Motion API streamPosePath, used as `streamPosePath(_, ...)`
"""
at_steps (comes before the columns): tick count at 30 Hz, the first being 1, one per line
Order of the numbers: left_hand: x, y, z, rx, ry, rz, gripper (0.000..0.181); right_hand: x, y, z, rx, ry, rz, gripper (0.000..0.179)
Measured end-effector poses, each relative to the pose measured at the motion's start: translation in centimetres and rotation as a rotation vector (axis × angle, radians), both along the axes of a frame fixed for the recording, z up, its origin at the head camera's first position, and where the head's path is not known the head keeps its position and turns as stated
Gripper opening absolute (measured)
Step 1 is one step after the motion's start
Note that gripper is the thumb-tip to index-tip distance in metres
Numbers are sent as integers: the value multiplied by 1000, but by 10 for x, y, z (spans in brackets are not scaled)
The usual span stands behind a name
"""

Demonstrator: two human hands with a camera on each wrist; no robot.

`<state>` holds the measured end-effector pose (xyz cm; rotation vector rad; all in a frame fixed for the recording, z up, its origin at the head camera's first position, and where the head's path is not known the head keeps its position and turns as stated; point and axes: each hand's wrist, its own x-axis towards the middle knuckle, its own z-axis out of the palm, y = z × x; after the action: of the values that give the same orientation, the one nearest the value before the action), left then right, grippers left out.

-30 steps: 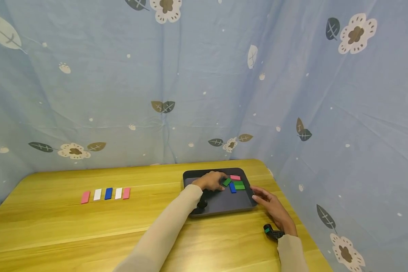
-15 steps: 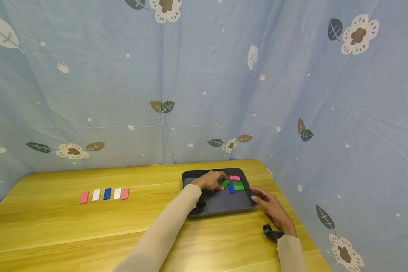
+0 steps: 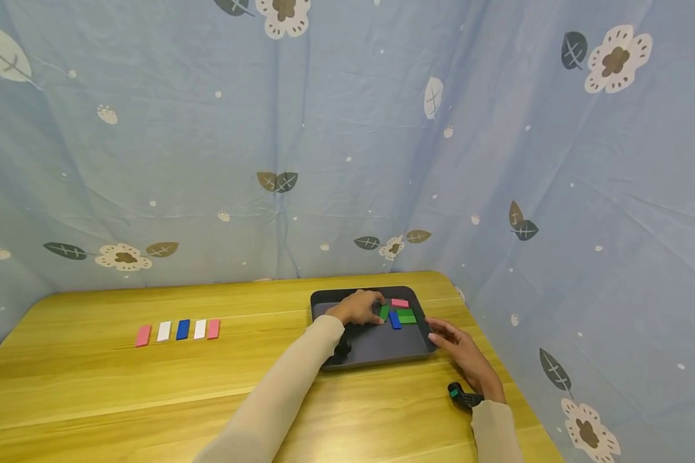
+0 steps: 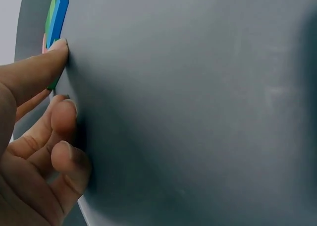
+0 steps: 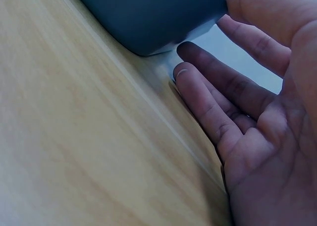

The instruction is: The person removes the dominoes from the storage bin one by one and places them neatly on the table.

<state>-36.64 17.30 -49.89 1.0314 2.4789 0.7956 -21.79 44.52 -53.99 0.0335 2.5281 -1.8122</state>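
My left hand (image 3: 359, 308) reaches into a dark grey tray (image 3: 382, 355), thumb and index finger pinching a green domino-like block (image 3: 385, 313). In the left wrist view the thumb partly covers this green block (image 4: 55, 83), and the other fingers are bent near the tray floor. Just right of it lies a blue block (image 3: 395, 320), followed by two green blocks (image 3: 407, 316) side by side. A pink block (image 3: 400, 303) lies behind them. At the tray's right side my right hand (image 3: 466, 354) touches the wall with thumb and index finger, its fingers fairly straight.
Left on the wooden table (image 3: 150, 399), several blocks stand in a spaced row: pink (image 3: 143, 335), white (image 3: 164, 331), blue (image 3: 183, 329), white (image 3: 200, 328) and pink (image 3: 213, 328). A blue patterned curtain (image 3: 324, 161) hangs behind the table and along its right side.
The green block in my left hand has turned from slanting to nearly parallel with the blue block beside it. My right hand stays at the tray's side.
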Motion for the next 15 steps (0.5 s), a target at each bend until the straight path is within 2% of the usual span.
streamPosePath(9, -2, -8, -1, 41, 58, -36, 47, 1, 1, -3, 15, 3, 21, 55)
streamPosePath(15, 0, -20, 9, 97, 23, -61, 46, 4, 2, -1, 41, 21, 41, 54)
